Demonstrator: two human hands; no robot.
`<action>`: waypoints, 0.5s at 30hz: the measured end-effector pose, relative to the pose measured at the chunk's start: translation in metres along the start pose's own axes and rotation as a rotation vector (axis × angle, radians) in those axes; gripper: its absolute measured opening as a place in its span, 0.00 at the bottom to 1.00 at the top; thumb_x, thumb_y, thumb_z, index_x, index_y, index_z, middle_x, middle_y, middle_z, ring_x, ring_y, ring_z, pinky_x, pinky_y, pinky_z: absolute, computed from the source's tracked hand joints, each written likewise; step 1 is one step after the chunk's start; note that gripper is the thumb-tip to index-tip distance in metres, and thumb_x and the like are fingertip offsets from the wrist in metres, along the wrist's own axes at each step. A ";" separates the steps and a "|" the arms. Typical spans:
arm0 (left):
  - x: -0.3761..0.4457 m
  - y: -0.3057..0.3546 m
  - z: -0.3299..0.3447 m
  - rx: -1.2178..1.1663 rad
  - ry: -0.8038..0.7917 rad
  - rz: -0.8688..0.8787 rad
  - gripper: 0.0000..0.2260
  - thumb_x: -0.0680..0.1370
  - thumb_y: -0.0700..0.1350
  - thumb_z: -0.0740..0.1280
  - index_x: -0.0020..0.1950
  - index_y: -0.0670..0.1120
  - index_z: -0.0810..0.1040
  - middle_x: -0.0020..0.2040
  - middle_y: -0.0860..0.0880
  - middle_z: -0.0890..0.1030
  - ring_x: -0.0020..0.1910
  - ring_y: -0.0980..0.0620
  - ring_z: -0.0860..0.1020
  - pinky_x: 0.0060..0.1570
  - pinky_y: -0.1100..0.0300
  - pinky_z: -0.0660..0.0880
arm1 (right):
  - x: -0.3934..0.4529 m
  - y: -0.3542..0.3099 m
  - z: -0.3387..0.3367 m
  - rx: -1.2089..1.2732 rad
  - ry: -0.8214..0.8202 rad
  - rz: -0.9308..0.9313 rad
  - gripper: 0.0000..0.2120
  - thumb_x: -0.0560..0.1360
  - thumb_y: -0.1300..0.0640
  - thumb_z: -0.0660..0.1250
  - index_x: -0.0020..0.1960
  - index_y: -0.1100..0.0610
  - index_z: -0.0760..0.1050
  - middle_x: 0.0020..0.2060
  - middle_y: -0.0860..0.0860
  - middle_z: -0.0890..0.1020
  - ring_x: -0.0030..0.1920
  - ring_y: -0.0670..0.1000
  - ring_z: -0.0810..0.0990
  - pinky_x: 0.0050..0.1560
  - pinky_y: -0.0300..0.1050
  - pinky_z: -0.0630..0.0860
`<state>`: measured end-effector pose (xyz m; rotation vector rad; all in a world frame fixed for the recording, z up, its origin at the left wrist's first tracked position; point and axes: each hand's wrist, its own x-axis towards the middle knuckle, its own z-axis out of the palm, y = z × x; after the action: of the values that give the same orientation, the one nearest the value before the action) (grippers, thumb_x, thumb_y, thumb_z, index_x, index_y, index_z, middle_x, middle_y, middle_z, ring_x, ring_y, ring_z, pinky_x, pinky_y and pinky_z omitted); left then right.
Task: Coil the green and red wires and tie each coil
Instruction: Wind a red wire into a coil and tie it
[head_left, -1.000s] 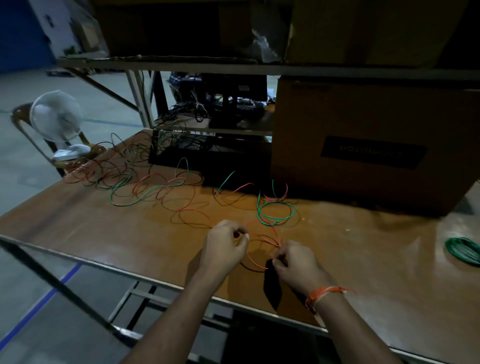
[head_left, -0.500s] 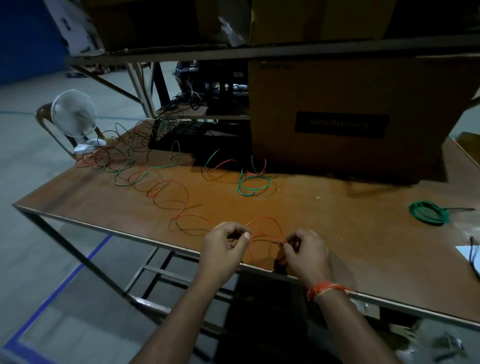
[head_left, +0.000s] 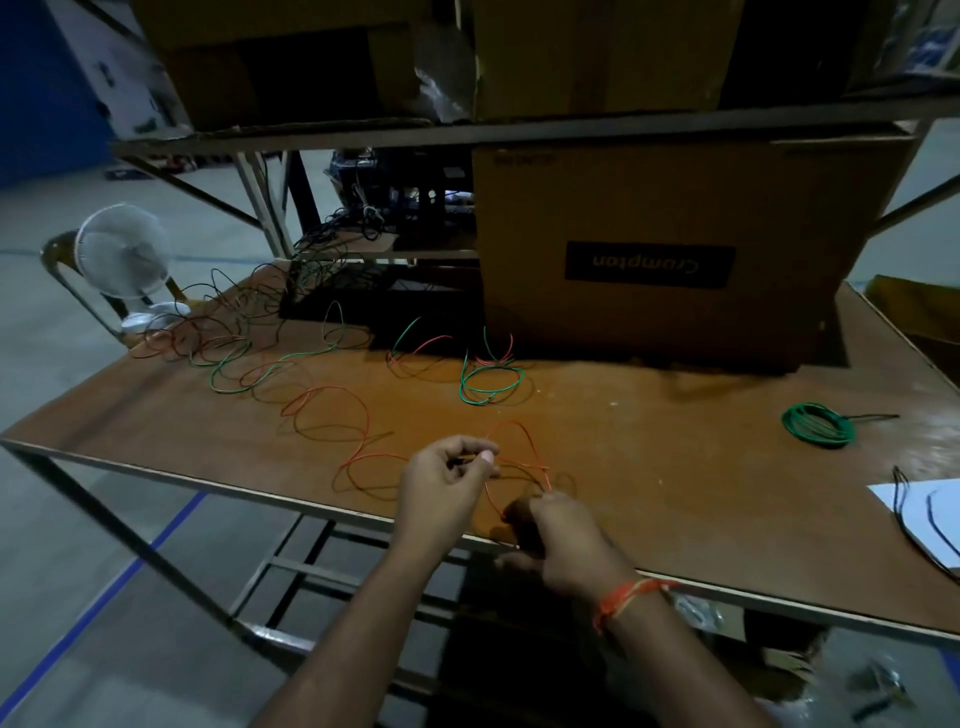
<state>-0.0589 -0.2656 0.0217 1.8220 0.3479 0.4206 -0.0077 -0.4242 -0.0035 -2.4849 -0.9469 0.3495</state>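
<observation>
Glossy wooden table (head_left: 649, 467); matt cardboard box (head_left: 649, 208).

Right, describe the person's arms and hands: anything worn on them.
Both forearms are bare, no sleeves in view. The right wrist carries an orange thread band wound round it, with a loose end. The left hand and right hand wear no gloves; no rings are discernible.

Place: my workshop or storeroom bench.
Surface: worn wooden table (head_left: 649, 467) on a metal frame.
12 o'clock: steel shelving (head_left: 519, 130) stacked with cardboard boxes (head_left: 675, 249).
10 o'clock: loose wires (head_left: 234, 343); small fan (head_left: 124, 254).
Floor: bare concrete, blue line.
</observation>
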 end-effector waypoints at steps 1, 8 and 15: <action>0.000 0.001 -0.001 -0.016 -0.006 -0.003 0.05 0.80 0.42 0.69 0.49 0.49 0.84 0.41 0.50 0.87 0.46 0.55 0.86 0.48 0.55 0.81 | 0.000 0.001 0.000 0.034 0.022 0.005 0.15 0.75 0.53 0.73 0.61 0.53 0.80 0.56 0.50 0.82 0.58 0.50 0.79 0.58 0.40 0.74; 0.017 -0.010 -0.020 0.179 0.064 -0.133 0.03 0.78 0.46 0.70 0.46 0.53 0.83 0.35 0.53 0.83 0.30 0.54 0.79 0.32 0.54 0.76 | 0.000 0.018 -0.009 0.408 0.574 0.079 0.06 0.80 0.56 0.67 0.50 0.48 0.82 0.42 0.42 0.83 0.46 0.41 0.81 0.44 0.42 0.77; 0.032 0.002 -0.033 0.189 0.089 -0.014 0.09 0.79 0.54 0.68 0.42 0.53 0.81 0.35 0.55 0.81 0.35 0.51 0.79 0.37 0.54 0.75 | 0.000 0.013 -0.037 0.392 0.863 -0.018 0.11 0.82 0.56 0.61 0.58 0.48 0.81 0.48 0.33 0.78 0.53 0.47 0.76 0.49 0.51 0.79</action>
<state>-0.0449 -0.2236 0.0359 1.9867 0.4747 0.4730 0.0142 -0.4444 0.0225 -1.9433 -0.4685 -0.4777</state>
